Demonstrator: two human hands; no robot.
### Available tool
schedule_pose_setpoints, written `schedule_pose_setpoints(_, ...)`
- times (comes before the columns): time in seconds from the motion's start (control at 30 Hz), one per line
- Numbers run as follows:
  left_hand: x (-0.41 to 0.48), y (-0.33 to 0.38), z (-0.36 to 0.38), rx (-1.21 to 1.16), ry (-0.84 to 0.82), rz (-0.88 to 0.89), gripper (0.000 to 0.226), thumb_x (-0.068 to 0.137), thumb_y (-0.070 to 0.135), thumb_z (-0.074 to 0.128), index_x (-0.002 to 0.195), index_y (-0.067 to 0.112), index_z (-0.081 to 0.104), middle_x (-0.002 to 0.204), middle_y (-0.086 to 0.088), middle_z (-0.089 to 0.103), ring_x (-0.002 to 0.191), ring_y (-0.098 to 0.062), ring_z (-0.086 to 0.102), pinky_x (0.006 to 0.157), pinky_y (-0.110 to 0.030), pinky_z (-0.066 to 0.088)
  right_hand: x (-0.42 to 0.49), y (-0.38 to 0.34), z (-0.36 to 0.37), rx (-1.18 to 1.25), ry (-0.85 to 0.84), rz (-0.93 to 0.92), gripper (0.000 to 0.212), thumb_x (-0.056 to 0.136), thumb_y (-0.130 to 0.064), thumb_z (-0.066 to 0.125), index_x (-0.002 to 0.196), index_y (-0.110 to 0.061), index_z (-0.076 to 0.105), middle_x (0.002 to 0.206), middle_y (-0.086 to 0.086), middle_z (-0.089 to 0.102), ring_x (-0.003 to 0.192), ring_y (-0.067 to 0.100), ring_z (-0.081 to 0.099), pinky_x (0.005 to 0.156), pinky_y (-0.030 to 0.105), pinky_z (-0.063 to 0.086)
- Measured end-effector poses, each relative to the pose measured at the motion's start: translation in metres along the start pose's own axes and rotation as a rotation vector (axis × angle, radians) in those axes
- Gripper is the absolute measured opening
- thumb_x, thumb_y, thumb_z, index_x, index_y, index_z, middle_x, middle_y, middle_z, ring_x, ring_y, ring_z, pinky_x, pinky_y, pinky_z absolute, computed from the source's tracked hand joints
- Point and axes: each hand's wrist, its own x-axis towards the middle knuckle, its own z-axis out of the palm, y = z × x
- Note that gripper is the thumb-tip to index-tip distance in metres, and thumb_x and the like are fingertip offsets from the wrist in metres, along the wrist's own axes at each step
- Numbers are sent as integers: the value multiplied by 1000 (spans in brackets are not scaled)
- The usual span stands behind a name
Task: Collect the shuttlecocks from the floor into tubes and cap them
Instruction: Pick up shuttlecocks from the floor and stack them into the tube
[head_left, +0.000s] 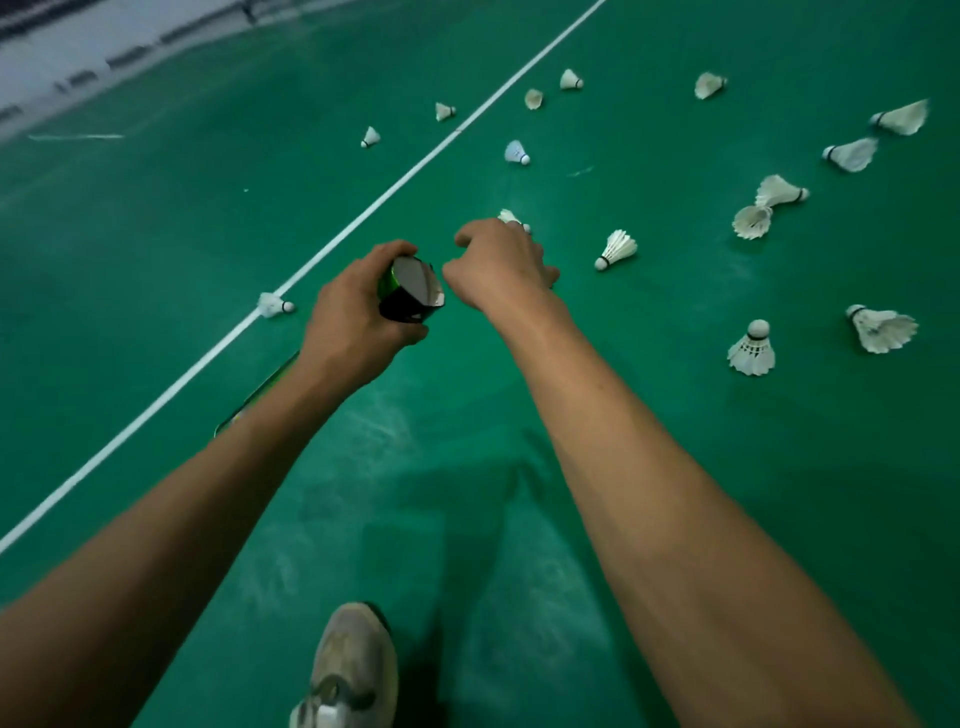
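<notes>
A: Gripping the shuttlecock tube (410, 288) in the left hand (353, 322), open mouth tipped toward the right hand (501, 265). Holding anything in the right?

B: Cannot tell. Curled fingers just beside the tube's mouth, with a shuttlecock (511, 217) peeking out past the knuckles. Pinched, or lying on the floor behind: hard to say.

A: Risks from here?

B: Could crush feathers against the rim if fed in crooked. Could spill from the tilted, uncapped tube. Mind what looks like a second tube (260, 395) lying under the left forearm, and the shoe (348, 670): easy to kick something away.

A: And the surroundings?

B: Green court floor (156, 234), scuffed pale ahead of the shoe, crossed by a white line (363, 213). Plenty of shuttlecocks scattered to the right, plus a stray shuttlecock (275, 305) on the line. Pale wall (78, 52) far off, upper left.
</notes>
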Motion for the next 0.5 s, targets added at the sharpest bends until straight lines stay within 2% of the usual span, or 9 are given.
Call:
schedule_pose_setpoints(0.07, 12, 13, 18, 7, 11, 45, 83, 55, 30, 78, 135, 33, 57, 120, -2, 69, 104, -31, 66, 90, -46, 55, 3, 14, 4, 14, 9, 32, 41, 89, -37, 62, 130, -34, 63, 143, 8, 50, 133, 37, 44, 112, 57, 31)
schedule_pose_setpoints(0.13, 24, 28, 39, -8, 7, 68, 82, 58, 26, 79, 136, 31, 57, 122, -5, 69, 105, -32, 65, 89, -46, 54, 8, 32, 1, 28, 51, 58, 40, 90, -46, 61, 128, -35, 65, 141, 7, 54, 131, 36, 49, 108, 52, 36)
schedule_pose_setpoints(0.2, 29, 38, 65, 0, -13, 101, 81, 62, 21, 81, 138, 31, 55, 124, -5, 68, 108, -34, 64, 90, -47, 53, 15, 55, -10, 21, 117, 78, 39, 91, -44, 60, 128, -34, 65, 140, 6, 57, 130, 34, 51, 105, 49, 39)
schedule_pose_setpoints(0.3, 28, 45, 109, -27, -59, 130, 84, 62, 25, 80, 139, 38, 49, 125, -4, 66, 109, -37, 62, 91, -50, 52, 24, 100, -33, -25, 218, 145, 35, 93, -40, 57, 126, -32, 67, 138, 6, 60, 127, 34, 53, 104, 47, 42)
schedule_pose_setpoints(0.5, 36, 74, 181, -86, -242, 236, 83, 65, 26, 79, 140, 39, 47, 129, -3, 65, 110, -35, 61, 94, -49, 52, 28, 185, -67, -156, 210, 326, 43, 91, -36, 63, 134, -32, 62, 143, 7, 56, 131, 35, 50, 109, 50, 40)
